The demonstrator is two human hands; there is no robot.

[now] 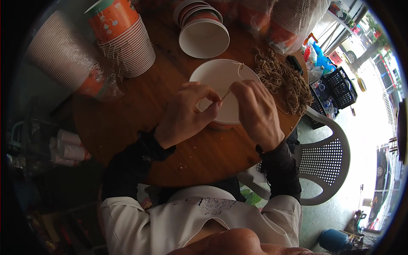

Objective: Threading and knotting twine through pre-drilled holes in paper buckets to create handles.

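Observation:
Over the mouth of a white-lined paper bucket (214,70), my left hand (187,111) and my right hand (258,111) come close together. A short stretch of thin tan cord (226,95) runs between them, pinched at the fingertips of both. Another bit of cord (239,68) hangs at the bucket's far right rim. Most of the bucket's near side lies hidden behind my hands; a strip of its orange outside shows below the rim. Just right of the bucket, a tangled heap of tan cords (284,83) lies on the round wooden table (204,157).
Stacked orange paper buckets (127,51) with cords stand at the far left, beside a plastic-wrapped stack (68,55). More white-lined buckets (204,39) lie behind the working one, and wrapped stacks (293,21) stand far right. A grey plastic chair (325,159) is at the right.

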